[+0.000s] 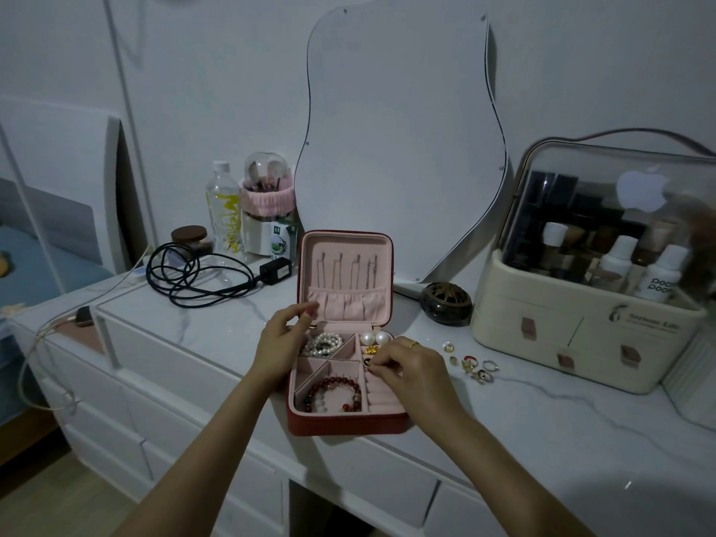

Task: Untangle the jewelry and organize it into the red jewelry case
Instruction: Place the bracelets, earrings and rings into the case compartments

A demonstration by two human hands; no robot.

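Pinching a small ring (366,363) between thumb and curled fingertips, my right hand (403,368) hovers over the ring-roll strip along the right side of the red jewelry case (348,422), which sits open near the front edge of the marble dresser top (542,428). In the case's nearest compartment lies a red bead bracelet (334,395). My left hand (283,343) rests on the case's left rim by the hinge, fingers loosely bent, gripping nothing. Just past it, in the case's back-left compartment, a pearl strand (322,344) lies heaped; two large pearl earrings (375,337) sit in the back-right corner. To the right of the case, loose rings and small pieces (474,366) lie scattered on the marble. Farther right of the case stands a cream cosmetics organizer (581,331); behind the case, its pink lid (345,273) stands upright before a wavy mirror (403,129).
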